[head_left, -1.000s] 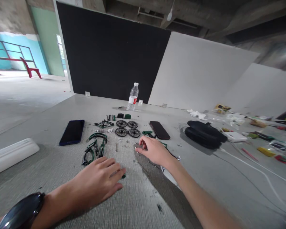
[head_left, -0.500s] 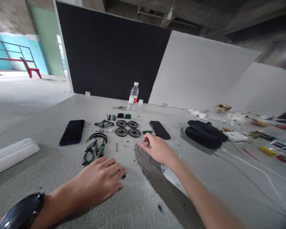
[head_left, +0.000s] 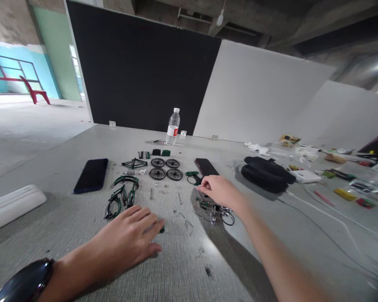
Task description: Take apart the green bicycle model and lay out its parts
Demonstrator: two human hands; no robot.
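My left hand (head_left: 130,239) lies flat on the grey table (head_left: 182,268) with its fingers stretched out; a small green piece (head_left: 161,229) sits at its fingertips. My right hand (head_left: 221,191) hovers further back with its fingers curled in a pinch, right by a dark phone (head_left: 204,166) and a green part (head_left: 192,173). What the pinch holds is too small to make out. Model bicycle parts are laid out ahead: black wheels (head_left: 165,167), a frame (head_left: 134,163), and green curved pieces (head_left: 122,195). Small metal parts (head_left: 219,212) lie under my right wrist.
A blue phone (head_left: 91,175) lies at the left, a white bar (head_left: 12,205) at the left edge. A water bottle (head_left: 172,127) stands at the back. A black pouch (head_left: 266,174), a white cable (head_left: 327,214) and assorted small items (head_left: 349,184) fill the right side.
My right hand has moved right and away toward the dark phone, uncovering the small metal parts near it. My left hand has stayed flat in place.
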